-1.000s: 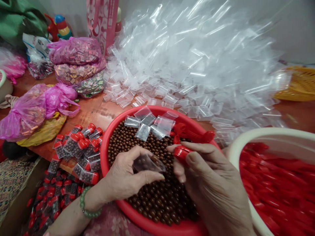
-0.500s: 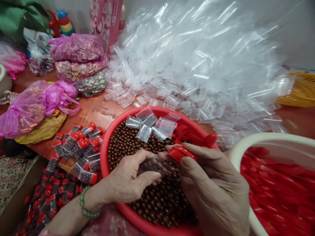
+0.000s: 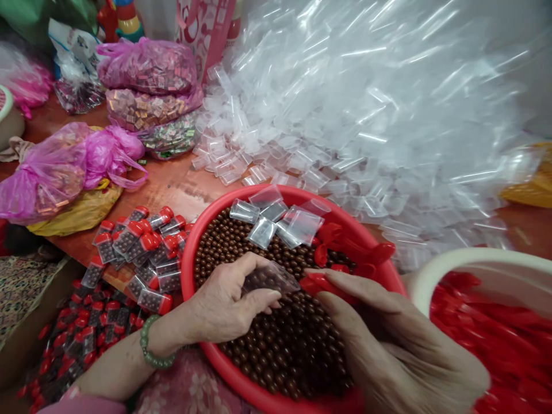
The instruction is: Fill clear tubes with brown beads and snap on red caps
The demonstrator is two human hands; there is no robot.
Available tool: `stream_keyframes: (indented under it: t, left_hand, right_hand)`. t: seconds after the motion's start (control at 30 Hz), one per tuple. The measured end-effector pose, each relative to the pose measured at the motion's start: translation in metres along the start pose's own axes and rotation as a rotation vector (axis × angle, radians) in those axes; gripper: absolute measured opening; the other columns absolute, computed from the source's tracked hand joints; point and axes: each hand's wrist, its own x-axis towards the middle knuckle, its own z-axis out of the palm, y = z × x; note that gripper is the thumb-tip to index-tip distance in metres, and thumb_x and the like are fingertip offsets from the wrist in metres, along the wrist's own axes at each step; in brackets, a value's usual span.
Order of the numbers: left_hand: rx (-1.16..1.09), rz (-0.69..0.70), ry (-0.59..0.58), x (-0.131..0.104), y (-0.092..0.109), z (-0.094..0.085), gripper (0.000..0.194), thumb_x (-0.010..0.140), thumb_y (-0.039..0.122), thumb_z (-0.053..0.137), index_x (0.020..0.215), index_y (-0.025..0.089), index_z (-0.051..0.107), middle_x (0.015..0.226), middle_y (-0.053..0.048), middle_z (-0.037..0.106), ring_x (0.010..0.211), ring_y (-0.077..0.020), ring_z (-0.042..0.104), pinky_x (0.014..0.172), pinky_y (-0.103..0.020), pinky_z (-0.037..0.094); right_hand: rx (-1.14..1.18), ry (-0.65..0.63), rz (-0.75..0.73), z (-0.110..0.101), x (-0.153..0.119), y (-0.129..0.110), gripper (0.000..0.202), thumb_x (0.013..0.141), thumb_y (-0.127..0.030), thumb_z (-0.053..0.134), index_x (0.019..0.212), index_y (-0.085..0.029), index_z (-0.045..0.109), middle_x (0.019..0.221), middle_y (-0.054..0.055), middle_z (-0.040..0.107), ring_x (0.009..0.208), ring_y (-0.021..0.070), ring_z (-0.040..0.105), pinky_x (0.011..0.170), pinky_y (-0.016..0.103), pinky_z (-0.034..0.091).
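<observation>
My left hand [image 3: 228,299], with a green bead bracelet at its wrist, pinches a clear plastic sleeve [image 3: 269,278] holding dark balls. Between thumb and fingers my right hand [image 3: 388,328] grips a red cap [image 3: 325,284], right at the sleeve's open end; whether they touch is unclear. Both hands are over a red basin [image 3: 196,230] of brown balls [image 3: 276,356]. On the balls lie several clear empty sleeves [image 3: 263,232] and, further right, some red pieces [image 3: 330,236].
Clear sleeves [image 3: 345,115] form a big heap behind the basin. Filled red-capped packs [image 3: 146,247] lie at the left, more below the table edge. A white tub [image 3: 474,256] of red pieces stands right. Pink bags [image 3: 150,66] sit at the back left.
My right hand has turned and shifted right and down, with the red cap now level with the sleeve's end. My left hand still holds the sleeve. The camera view has shifted slightly.
</observation>
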Motion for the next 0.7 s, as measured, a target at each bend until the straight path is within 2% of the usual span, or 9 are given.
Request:
stream_keyframes:
  t: [0.13, 0.27, 0.33, 0.5, 0.7]
  left_hand:
    - [-0.043, 0.015, 0.012, 0.000, -0.002, -0.001, 0.014, 0.086, 0.020, 0.056, 0.099, 0.015, 0.055, 0.085, -0.003, 0.063, 0.074, -0.0126, 0.060, 0.070, -0.025, 0.049]
    - [-0.037, 0.028, 0.022, 0.000, -0.002, -0.001, 0.014, 0.084, 0.019, 0.060, 0.097, 0.015, 0.059, 0.092, -0.005, 0.066, 0.083, -0.0144, 0.060, 0.078, -0.028, 0.048]
    - [-0.053, 0.021, 0.025, 0.001, -0.002, 0.000, 0.013, 0.084, 0.019, 0.062, 0.096, 0.015, 0.060, 0.090, -0.003, 0.065, 0.082, -0.0135, 0.058, 0.078, -0.027, 0.046]
    - [-0.262, -0.077, -0.032, 0.002, -0.002, 0.003, 0.011, 0.082, 0.014, 0.063, 0.090, 0.015, 0.057, 0.079, 0.002, 0.058, 0.071, -0.0091, 0.054, 0.072, -0.024, 0.046]
    - [-0.526, -0.142, -0.125, 0.002, -0.012, 0.003, 0.022, 0.080, 0.017, 0.072, 0.096, 0.014, 0.057, 0.079, 0.000, 0.065, 0.075, -0.0107, 0.064, 0.078, -0.026, 0.052]
  right_hand:
    - [-0.092, -0.004, 0.160, -0.009, -0.001, -0.007, 0.016, 0.077, -0.030, 0.079, 0.093, -0.028, 0.077, 0.092, 0.000, 0.076, 0.083, 0.0193, 0.071, 0.094, 0.039, 0.054]
    - [-0.024, 0.148, 0.251, -0.003, 0.006, -0.014, 0.027, 0.071, -0.036, 0.083, 0.095, -0.026, 0.077, 0.092, 0.002, 0.077, 0.082, 0.0183, 0.072, 0.084, 0.034, 0.059]
    - [0.059, 0.140, 0.232, 0.005, 0.008, -0.013, 0.027, 0.070, -0.036, 0.084, 0.094, -0.027, 0.076, 0.090, 0.001, 0.078, 0.081, 0.0178, 0.073, 0.080, 0.033, 0.060]
    - [0.097, -0.012, 0.157, 0.021, 0.009, -0.008, 0.018, 0.074, -0.030, 0.081, 0.091, -0.026, 0.076, 0.089, 0.003, 0.078, 0.080, 0.0192, 0.074, 0.076, 0.035, 0.062]
    - [-0.018, 0.002, 0.103, 0.023, 0.012, -0.001, 0.019, 0.075, -0.031, 0.079, 0.093, -0.025, 0.076, 0.085, 0.002, 0.077, 0.069, 0.0168, 0.072, 0.063, 0.029, 0.060]
